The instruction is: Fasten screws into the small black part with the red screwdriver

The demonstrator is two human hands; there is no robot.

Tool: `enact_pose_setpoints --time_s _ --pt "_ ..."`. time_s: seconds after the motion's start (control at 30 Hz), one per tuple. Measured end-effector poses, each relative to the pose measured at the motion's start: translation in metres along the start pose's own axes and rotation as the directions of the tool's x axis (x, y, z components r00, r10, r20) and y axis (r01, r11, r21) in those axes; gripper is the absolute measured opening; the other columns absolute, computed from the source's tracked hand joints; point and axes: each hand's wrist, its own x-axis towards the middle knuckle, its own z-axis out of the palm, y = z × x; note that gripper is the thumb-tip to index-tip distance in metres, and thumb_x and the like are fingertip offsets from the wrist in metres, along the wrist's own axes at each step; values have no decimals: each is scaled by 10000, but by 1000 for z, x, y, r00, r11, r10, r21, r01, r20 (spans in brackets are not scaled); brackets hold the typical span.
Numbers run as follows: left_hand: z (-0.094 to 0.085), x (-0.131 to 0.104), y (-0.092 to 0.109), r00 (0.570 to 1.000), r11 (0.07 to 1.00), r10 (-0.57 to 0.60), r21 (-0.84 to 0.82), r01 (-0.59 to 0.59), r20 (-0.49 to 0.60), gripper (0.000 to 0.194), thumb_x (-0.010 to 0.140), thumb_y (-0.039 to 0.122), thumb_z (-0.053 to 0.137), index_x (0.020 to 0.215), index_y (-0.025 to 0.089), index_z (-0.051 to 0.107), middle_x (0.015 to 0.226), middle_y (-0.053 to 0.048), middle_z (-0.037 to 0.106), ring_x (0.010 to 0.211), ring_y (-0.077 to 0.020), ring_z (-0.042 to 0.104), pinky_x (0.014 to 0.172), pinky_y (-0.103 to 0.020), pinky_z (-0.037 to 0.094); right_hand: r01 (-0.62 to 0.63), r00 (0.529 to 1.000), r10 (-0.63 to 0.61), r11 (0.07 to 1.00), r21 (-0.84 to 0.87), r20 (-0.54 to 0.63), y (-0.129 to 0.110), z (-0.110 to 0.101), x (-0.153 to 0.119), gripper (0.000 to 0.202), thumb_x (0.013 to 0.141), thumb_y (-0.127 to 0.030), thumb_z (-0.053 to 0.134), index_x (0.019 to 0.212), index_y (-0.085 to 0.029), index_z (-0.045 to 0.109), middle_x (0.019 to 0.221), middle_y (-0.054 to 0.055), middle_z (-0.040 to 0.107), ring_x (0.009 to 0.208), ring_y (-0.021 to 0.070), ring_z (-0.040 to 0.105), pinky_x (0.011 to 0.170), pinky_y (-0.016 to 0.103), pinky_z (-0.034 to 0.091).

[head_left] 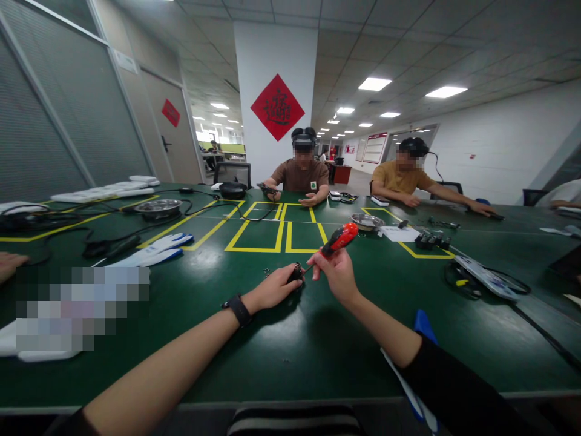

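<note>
My left hand (275, 287) is closed around a small black part with a metal tip (297, 272), holding it down at the green tabletop; its exact kind I cannot make out. In my right hand (338, 275) is a screwdriver (339, 239) with a red and black handle, tilted so the handle points up and right. The shaft runs down to the left toward the black part; whether the tip touches it I cannot tell. A few tiny metal pieces (266, 272) lie just beyond my left hand.
Blue-and-white gloves (154, 251) lie left, another glove (424, 327) by my right forearm. Metal bowls (158, 209) (367, 222), black blocks (432, 240), a white power strip (485, 277) and cables surround the work. Yellow tape (254, 249) marks the green table (336, 357). Two people sit opposite.
</note>
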Motion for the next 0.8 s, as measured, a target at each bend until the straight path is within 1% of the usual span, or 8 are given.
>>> enact_pose_setpoints --time_s 0.13,0.27,0.33,0.43,0.53,0.63,0.73,0.8 --pt "0 0 -1 1000 1000 -5 -3 5 -12 214 833 258 455 1012 177 540 995 -52 611 899 -188 549 845 -299 412 -4 1000 4 1000 -5 -6 -1 -1 -1 274 736 -273 647 873 -201 421 657 -47 607 405 73 519 434 216 443" --pt "0 0 -1 1000 1000 -12 5 13 -11 205 833 268 456 998 175 537 960 -47 613 871 -185 550 815 -294 421 -14 999 10 996 86 44 -2 -1 -3 279 822 -298 523 1071 -209 436 733 -19 622 474 90 561 494 247 483" --pt "0 0 -1 1000 1000 -7 7 7 -9 194 835 267 455 987 178 536 947 -43 612 857 -181 548 803 -290 421 -34 998 29 995 89 56 -2 -1 -2 307 835 -309 498 1117 -202 447 787 1 626 505 91 572 512 252 497" --pt "1 0 -1 1000 1000 6 13 -6 -8 180 839 269 449 967 179 538 932 -39 610 842 -178 547 789 -286 420 -62 996 58 996 65 62 0 -1 0 272 833 -322 507 1067 -189 465 809 10 629 504 87 574 486 237 495" --pt "1 0 -2 1000 1000 5 8 -5 -6 183 833 257 455 974 175 540 945 -44 611 859 -182 547 797 -287 419 -49 998 47 998 48 49 3 -1 3 234 811 -306 554 974 -204 423 741 -20 632 451 82 562 434 212 470" --pt "0 0 -1 1000 1000 0 -2 0 -4 197 829 253 462 991 171 537 955 -47 614 870 -183 550 814 -289 417 -26 1000 25 999 27 13 3 0 3 276 776 -284 605 922 -218 380 670 -56 617 408 75 541 408 194 450" --pt "0 -1 1 1000 1000 10 -3 -10 -2 200 832 250 456 998 169 533 954 -47 613 867 -180 549 817 -287 414 -23 1000 23 999 30 4 1 1 1 303 757 -270 625 934 -220 384 664 -65 606 404 70 531 422 198 453" --pt "-1 -1 1 1000 1000 7 10 -7 -2 201 834 250 454 1001 170 531 960 -47 610 870 -180 545 815 -288 413 -37 999 35 998 53 35 0 1 0 291 779 -279 593 993 -217 405 711 -45 615 439 76 545 453 213 467"
